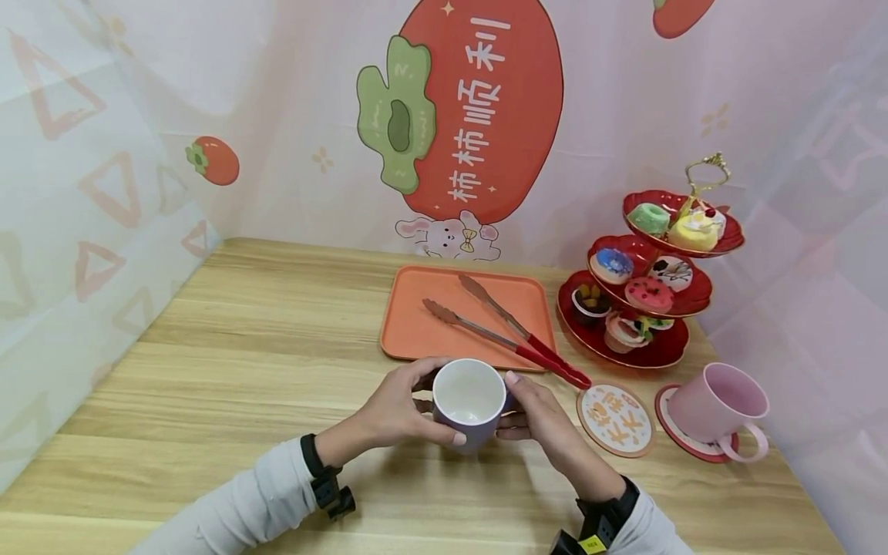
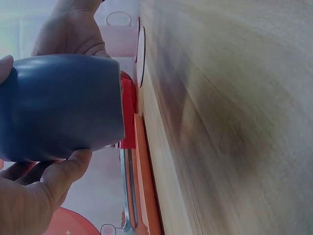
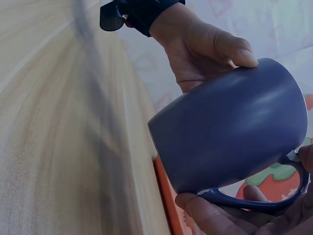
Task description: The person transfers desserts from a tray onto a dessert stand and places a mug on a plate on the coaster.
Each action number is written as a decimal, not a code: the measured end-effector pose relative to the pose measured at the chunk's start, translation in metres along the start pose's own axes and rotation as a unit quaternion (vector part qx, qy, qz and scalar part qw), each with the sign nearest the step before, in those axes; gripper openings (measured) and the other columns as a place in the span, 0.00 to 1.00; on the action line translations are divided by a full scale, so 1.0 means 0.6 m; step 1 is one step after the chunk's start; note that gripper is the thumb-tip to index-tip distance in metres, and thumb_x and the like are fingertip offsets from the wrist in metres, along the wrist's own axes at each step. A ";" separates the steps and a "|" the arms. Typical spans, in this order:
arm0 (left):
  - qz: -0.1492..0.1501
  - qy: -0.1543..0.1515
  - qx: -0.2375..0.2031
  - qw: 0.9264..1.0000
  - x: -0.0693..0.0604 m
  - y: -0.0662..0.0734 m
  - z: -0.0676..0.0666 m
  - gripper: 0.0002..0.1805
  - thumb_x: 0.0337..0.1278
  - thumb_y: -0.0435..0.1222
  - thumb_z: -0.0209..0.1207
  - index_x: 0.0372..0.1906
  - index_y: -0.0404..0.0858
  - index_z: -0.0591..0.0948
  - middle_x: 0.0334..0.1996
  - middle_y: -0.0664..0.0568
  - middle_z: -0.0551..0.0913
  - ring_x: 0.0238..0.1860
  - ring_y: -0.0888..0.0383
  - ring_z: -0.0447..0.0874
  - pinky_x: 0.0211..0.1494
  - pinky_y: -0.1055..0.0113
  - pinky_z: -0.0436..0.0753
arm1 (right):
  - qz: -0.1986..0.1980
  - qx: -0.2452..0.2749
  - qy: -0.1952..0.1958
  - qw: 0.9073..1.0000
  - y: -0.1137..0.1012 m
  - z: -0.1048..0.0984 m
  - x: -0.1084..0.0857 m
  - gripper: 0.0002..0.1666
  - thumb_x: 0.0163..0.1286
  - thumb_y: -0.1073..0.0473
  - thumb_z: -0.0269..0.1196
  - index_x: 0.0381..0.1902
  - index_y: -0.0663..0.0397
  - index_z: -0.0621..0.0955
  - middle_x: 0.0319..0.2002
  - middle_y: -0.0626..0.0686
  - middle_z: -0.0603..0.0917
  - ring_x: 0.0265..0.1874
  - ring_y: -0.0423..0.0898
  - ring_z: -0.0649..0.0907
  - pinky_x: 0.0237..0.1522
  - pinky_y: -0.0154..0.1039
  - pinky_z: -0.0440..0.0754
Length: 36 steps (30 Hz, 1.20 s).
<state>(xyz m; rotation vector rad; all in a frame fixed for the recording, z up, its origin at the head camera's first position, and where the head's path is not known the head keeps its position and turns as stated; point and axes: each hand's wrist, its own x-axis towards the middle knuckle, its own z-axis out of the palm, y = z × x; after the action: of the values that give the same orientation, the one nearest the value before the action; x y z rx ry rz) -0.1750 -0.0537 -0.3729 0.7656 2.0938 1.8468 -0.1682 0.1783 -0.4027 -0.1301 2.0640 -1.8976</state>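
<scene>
A dark blue-purple mug (image 1: 472, 438) with a pale inside is held between both hands, raised a little above the wooden table. My left hand (image 1: 398, 408) grips the mug's body on its left side, thumb toward the front. On the other side my right hand (image 1: 544, 424) holds the mug by its handle (image 3: 259, 204), which shows in the right wrist view with fingers around it. The left wrist view shows a gap between the mug's base and the table (image 2: 234, 98). Some fingers of both hands are hidden behind the mug.
Behind the mug lies an orange tray (image 1: 409, 324) with red-handled tongs (image 1: 496, 339) across it. To the right are a round coaster (image 1: 617, 420), a pink mug (image 1: 714, 408) on another coaster (image 1: 669, 420), and a red three-tier stand (image 1: 666, 354) bearing several small cakes.
</scene>
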 end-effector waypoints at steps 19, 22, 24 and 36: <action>0.006 -0.003 0.017 1.000 0.007 -0.042 0.008 0.43 0.28 0.28 0.75 0.60 0.38 0.70 0.51 0.50 0.75 0.47 0.52 0.75 0.44 0.63 0.79 | -0.017 -0.019 0.026 0.999 -0.001 -0.004 -0.005 0.30 0.75 0.47 0.44 0.53 0.74 0.69 0.33 0.60 0.79 0.28 0.50 0.82 0.33 0.47 0.81; 0.010 -0.011 0.016 1.000 0.009 -0.055 0.006 0.44 0.28 0.32 0.76 0.60 0.41 0.70 0.51 0.52 0.74 0.48 0.53 0.75 0.44 0.63 0.79 | -0.015 -0.018 0.030 0.999 -0.002 -0.004 -0.007 0.30 0.74 0.48 0.45 0.52 0.75 0.69 0.33 0.60 0.79 0.29 0.49 0.82 0.34 0.46 0.81; 0.013 -0.017 0.027 0.999 0.010 -0.058 0.005 0.45 0.29 0.35 0.77 0.61 0.43 0.69 0.52 0.53 0.74 0.48 0.54 0.76 0.44 0.62 0.79 | -0.018 -0.017 0.034 0.999 -0.002 -0.006 -0.009 0.29 0.74 0.49 0.45 0.52 0.75 0.69 0.33 0.61 0.79 0.29 0.49 0.82 0.34 0.46 0.81; 0.033 -0.027 0.203 0.978 -0.005 -0.078 -0.012 0.37 0.43 0.48 0.69 0.58 0.35 0.71 0.54 0.45 0.75 0.51 0.47 0.75 0.46 0.57 0.77 | 0.000 -0.007 0.141 0.990 0.013 -0.048 -0.032 0.25 0.74 0.52 0.47 0.51 0.73 0.70 0.34 0.61 0.78 0.30 0.48 0.81 0.33 0.42 0.82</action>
<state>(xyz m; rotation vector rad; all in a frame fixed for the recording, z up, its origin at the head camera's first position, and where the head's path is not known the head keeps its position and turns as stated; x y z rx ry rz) -0.1864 -0.0644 -0.4178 0.9732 2.4701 1.4179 -0.1575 0.2122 -0.4053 0.1434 2.2555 -1.9990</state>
